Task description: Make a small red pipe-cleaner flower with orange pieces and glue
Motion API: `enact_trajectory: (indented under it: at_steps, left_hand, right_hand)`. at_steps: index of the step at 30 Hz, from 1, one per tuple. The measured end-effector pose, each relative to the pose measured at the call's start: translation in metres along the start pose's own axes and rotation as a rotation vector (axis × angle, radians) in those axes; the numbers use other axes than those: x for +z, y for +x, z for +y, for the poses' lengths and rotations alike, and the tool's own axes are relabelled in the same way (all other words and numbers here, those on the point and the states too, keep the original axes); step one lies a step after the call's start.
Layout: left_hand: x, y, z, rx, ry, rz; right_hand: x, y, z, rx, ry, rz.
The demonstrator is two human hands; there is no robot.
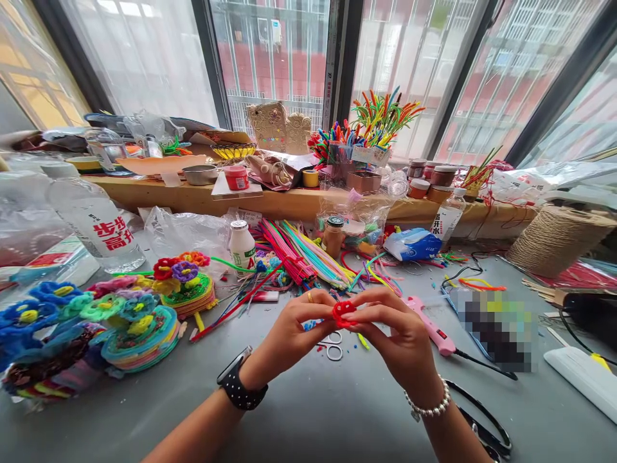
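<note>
Red, fuzzy, rounded little piece [343, 308] between the fingers [372, 313]

Bare grey tabletop [299, 415] in the near middle, fuzzy flowers [137, 308] blocking left, pink tool [432, 326] blocking right

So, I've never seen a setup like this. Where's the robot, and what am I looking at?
There is no robot here: these are a person's own bare hands. The single picture comes from a camera worn on that person's head, looking forward and down.

The left hand, with a dark watch on its wrist, and the right hand, with a beaded bracelet, meet in the middle. Their fingertips hold a small red fuzzy piece.

On the grey table lie scissors, partly hidden, bundles of colourful fuzzy stems, a pink corded tool and, at left, bright fuzzy flowers. Behind is a crowded ledge before windows.
</note>
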State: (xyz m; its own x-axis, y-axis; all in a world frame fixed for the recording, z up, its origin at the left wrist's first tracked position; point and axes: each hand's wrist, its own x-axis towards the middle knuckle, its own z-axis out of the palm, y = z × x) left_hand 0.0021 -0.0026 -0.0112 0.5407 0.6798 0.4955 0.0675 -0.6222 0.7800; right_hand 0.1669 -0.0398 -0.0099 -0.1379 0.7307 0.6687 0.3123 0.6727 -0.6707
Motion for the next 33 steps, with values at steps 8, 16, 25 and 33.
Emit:
enact_trajectory:
  at_steps: [8,16,25,33]
  left_hand:
    - [-0.001,0.003,-0.003,-0.062,0.213,0.167]
    - [0.004,0.002,-0.005,-0.055,0.222,0.120]
    - [0.013,0.002,0.003,-0.420,-0.301,0.152]
    - [0.013,-0.004,-0.007,-0.208,0.014,0.311]
  right_hand:
    - [0.006,-0.002,0.009,0.229,0.167,0.078]
    - [0.012,0.000,0.005,0.243,0.006,0.069]
    - [0.019,-0.005,0.006,0.212,-0.139,0.194]
    - [0.022,-0.006,0.006,0.038,-0.270,0.123]
